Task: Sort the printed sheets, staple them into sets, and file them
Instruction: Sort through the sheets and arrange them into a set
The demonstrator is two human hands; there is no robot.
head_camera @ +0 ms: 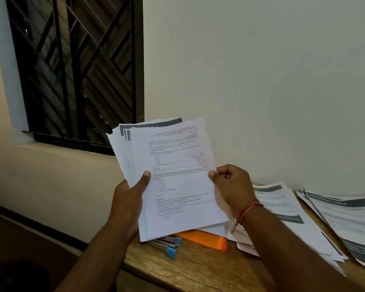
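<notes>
While the left hand clasps the fanned stack of printed sheets above the wooden table, the right hand pinches only the top sheet's edge; loose pages could slide out and mix.

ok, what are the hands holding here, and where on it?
One fanned stack of white printed sheets, in both hands: the left hand grips its left edge, thumb on the front; the right hand pinches its right edge.
</notes>
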